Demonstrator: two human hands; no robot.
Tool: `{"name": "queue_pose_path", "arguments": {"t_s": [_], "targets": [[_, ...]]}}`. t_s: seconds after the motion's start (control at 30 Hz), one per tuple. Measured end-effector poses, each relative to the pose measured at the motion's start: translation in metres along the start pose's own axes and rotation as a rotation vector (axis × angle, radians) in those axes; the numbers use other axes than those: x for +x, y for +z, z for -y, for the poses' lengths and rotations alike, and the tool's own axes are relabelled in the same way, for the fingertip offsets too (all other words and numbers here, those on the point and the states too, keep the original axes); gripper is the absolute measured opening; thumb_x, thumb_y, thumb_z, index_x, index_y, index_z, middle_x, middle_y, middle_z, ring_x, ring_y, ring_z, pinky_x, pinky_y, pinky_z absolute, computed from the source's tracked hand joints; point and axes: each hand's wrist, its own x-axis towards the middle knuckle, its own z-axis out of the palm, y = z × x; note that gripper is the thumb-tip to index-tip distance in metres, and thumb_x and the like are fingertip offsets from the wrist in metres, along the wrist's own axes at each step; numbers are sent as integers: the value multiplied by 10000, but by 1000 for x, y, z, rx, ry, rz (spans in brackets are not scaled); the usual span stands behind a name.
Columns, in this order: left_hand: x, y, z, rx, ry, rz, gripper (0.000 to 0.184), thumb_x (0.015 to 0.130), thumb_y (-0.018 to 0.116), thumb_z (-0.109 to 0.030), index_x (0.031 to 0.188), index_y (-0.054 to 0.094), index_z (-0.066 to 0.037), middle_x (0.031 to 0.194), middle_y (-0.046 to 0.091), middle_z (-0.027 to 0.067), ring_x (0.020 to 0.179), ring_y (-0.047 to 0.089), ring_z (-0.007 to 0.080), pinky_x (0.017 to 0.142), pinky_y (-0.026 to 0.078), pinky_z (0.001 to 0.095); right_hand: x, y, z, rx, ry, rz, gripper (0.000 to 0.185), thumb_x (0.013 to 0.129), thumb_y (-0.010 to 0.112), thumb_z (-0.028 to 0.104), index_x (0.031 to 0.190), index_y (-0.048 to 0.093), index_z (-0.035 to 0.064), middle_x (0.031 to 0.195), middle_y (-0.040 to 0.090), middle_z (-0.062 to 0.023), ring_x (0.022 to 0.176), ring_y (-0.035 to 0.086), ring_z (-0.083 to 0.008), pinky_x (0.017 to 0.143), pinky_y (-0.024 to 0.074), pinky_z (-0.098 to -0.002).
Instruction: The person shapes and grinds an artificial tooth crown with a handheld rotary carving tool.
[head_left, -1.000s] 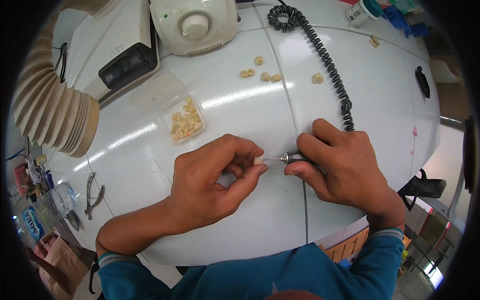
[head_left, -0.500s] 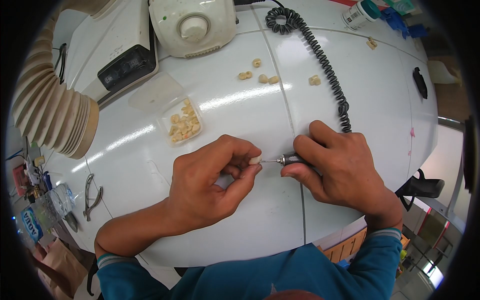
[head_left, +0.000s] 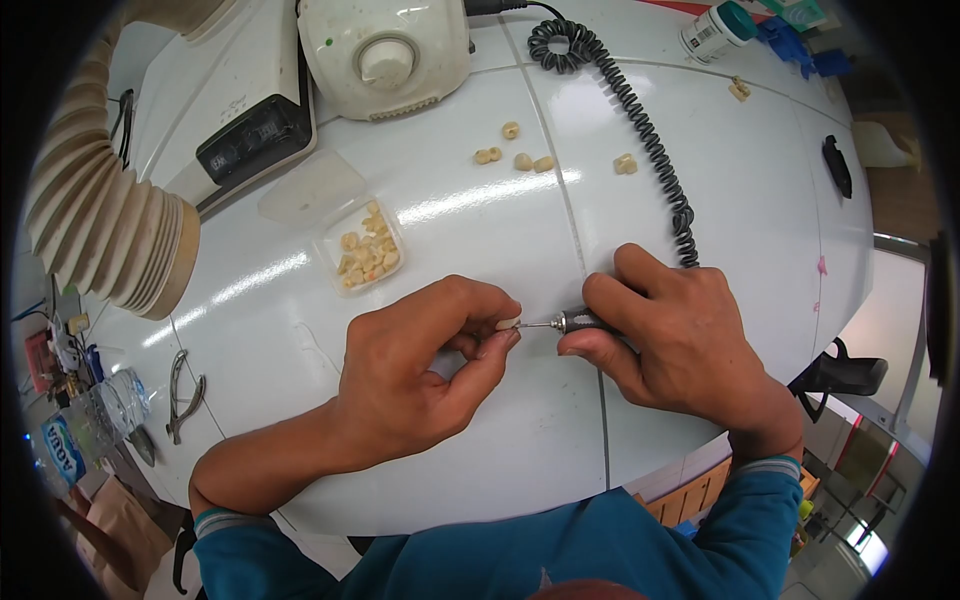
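Between thumb and fingertips, my left hand [head_left: 425,360] pinches a small whitish tooth-shaped piece [head_left: 508,324]. My right hand [head_left: 680,335] is wrapped round a dark rotary handpiece [head_left: 578,320], whose thin metal bit points left and reaches the piece. A coiled black cord [head_left: 655,150] runs up the table from beside the right hand. Beyond my left hand, an open clear plastic box [head_left: 397,262] holds several yellowish tooth-like pieces [head_left: 368,252]. More such pieces [head_left: 524,161] lie loose on the white table [head_left: 500,440].
A ribbed hose [head_left: 115,230] hangs at the left, beside a white machine with a dark panel [head_left: 255,137]. A white unit with a knob [head_left: 385,62] stands at the back. Metal pliers [head_left: 184,398] lie at the left, a green-lidded jar [head_left: 718,33] back right.
The piece in my left hand has tilted a little against the bit. Both hands have shifted slightly left in the view, and the table's objects at the right have shifted left too.
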Motion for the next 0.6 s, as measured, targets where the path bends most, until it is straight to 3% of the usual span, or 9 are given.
{"name": "queue_pose_path", "arguments": {"t_s": [0.6], "targets": [[-2,2,4,-60,-13,-9,272,936,868,63,1162,719,35,1031,807,110,915,789,113,760,637,226,0,0,-1,1,-1,4,476,1083,697,574,989,721,108,836,577,-71,519,604,-239,483,479,-399]]}}
